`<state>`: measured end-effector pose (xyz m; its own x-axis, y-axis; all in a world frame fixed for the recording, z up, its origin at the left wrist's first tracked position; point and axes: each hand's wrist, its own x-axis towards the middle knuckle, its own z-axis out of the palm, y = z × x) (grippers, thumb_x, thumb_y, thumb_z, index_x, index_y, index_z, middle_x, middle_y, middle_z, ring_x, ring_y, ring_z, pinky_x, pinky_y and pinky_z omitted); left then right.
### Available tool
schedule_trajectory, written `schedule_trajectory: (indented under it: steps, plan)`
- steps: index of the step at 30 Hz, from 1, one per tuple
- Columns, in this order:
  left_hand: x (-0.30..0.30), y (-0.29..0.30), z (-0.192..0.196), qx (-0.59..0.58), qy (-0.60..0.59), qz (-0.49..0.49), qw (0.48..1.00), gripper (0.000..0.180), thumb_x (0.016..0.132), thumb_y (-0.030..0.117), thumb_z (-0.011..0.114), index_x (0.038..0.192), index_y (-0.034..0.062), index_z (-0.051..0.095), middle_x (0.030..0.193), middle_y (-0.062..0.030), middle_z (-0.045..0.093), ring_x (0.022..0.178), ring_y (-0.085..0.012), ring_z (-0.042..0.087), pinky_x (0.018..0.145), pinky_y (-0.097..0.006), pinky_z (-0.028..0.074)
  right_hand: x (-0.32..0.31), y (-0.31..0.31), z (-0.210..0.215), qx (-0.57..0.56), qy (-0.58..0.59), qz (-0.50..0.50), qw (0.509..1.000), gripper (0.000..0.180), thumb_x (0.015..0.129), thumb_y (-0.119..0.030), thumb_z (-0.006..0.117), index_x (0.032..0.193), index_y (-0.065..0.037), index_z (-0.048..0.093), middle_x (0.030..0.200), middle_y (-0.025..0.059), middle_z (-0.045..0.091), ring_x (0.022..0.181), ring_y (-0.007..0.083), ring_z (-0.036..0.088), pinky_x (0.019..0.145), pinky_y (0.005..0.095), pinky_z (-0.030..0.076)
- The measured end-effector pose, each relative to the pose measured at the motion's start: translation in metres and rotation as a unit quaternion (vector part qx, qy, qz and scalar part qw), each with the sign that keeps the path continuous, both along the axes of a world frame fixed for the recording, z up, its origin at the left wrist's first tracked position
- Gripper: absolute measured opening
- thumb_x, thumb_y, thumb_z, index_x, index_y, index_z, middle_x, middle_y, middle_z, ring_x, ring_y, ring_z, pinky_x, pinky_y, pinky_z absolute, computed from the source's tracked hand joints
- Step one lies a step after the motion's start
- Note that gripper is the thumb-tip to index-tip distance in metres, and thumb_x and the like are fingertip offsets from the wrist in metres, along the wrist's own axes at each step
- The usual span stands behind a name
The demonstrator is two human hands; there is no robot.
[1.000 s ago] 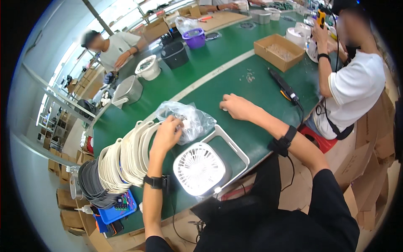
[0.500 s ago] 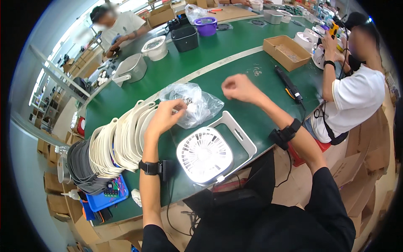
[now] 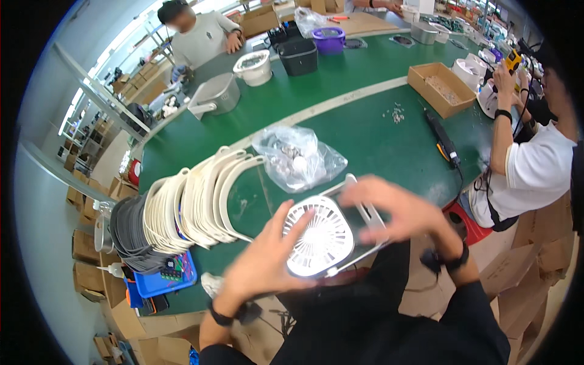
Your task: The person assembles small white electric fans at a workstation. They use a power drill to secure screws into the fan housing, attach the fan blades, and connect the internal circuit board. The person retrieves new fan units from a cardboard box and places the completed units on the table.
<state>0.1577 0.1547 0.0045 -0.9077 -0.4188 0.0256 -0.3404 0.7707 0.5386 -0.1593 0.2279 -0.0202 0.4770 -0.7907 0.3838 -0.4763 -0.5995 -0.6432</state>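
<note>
A white fan unit (image 3: 321,238) with a round slotted grille lies face up at the table's near edge, its U-shaped white bracket (image 3: 370,214) swung out to the right. My left hand (image 3: 258,261) is at the fan's left side, fingers spread, some overlapping the grille; whether they press on it I cannot tell. Over the bracket is my right hand (image 3: 395,210), blurred, with thumb and fingers apart and nothing seen between them. Just beyond the fan sits a clear plastic bag (image 3: 298,161) holding small parts.
Stacked cream straps (image 3: 201,201) and dark grey straps (image 3: 129,234) stand at left, beside a blue tray (image 3: 165,277) with circuit boards. A black electric screwdriver (image 3: 441,137) lies at right, near a cardboard box (image 3: 441,91). A co-worker (image 3: 535,158) sits at the right.
Both hands have come down and toward me from above the plastic bag and the table to the fan's two sides. The view has shifted; the fan seems to lie where it was.
</note>
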Motion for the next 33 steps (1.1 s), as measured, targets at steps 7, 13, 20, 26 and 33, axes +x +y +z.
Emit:
schedule_trajectory:
  steps: [7,13,20,26,33]
  plan:
    - [-0.024,0.014,-0.041,-0.006,0.203,0.013,0.979,0.096,0.053,0.039,0.099,0.13,0.0076,0.05,0.144,-0.035,0.037,0.132,-0.0527,0.046,0.111,-0.051,0.043,0.011,0.07,-0.065,-0.137,-0.115,-0.161,0.971,0.031,0.081,-0.006,0.078,0.11,-0.005,0.069,0.123,0.0146,0.063,0.13,0.0377,0.053,0.104,0.046,0.049]
    - [0.015,-0.039,0.056,-0.02,0.295,0.105,0.949,0.104,0.057,0.044,0.1,0.135,0.01,0.04,0.141,-0.0223,0.046,0.13,-0.0342,0.053,0.108,-0.042,0.045,0.003,0.074,-0.033,-0.181,-0.403,-0.312,0.841,0.021,0.09,0.004,0.058,0.105,-0.002,0.069,0.116,0.0174,0.066,0.114,0.0307,0.062,0.086,0.0361,0.055]
    - [0.064,-0.267,0.068,-0.31,0.073,0.491,0.811,0.103,0.065,0.054,0.092,0.14,0.0065,0.04,0.143,-0.0306,0.045,0.128,-0.0453,0.052,0.101,-0.054,0.047,-0.009,0.067,-0.11,-0.172,-0.028,-0.48,0.86,0.016,0.075,0.006,0.068,0.089,-0.003,0.069,0.1,0.01,0.067,0.095,0.0325,0.065,0.074,0.0405,0.055]
    - [0.127,-0.416,-0.01,-0.197,-0.077,0.692,0.691,0.127,0.058,0.058,0.092,0.157,0.0113,0.028,0.149,-0.0393,0.036,0.128,-0.0565,0.048,0.105,-0.06,0.045,-0.003,0.062,-0.117,-0.197,-0.014,-0.511,0.836,0.017,0.069,0.003,0.065,0.083,-0.006,0.068,0.093,0.007,0.068,0.088,0.0304,0.066,0.07,0.0389,0.054]
    - [0.207,-0.461,0.003,-0.447,-0.14,0.49,0.736,0.086,0.072,0.031,0.085,0.147,0.0113,0.048,0.136,-0.0283,0.057,0.127,-0.0494,0.054,0.102,-0.057,0.049,0.008,0.055,-0.115,-0.214,-0.033,-0.493,0.843,0.018,0.064,-0.002,0.062,0.08,-0.008,0.068,0.093,0.006,0.068,0.085,0.0303,0.066,0.067,0.0369,0.052]
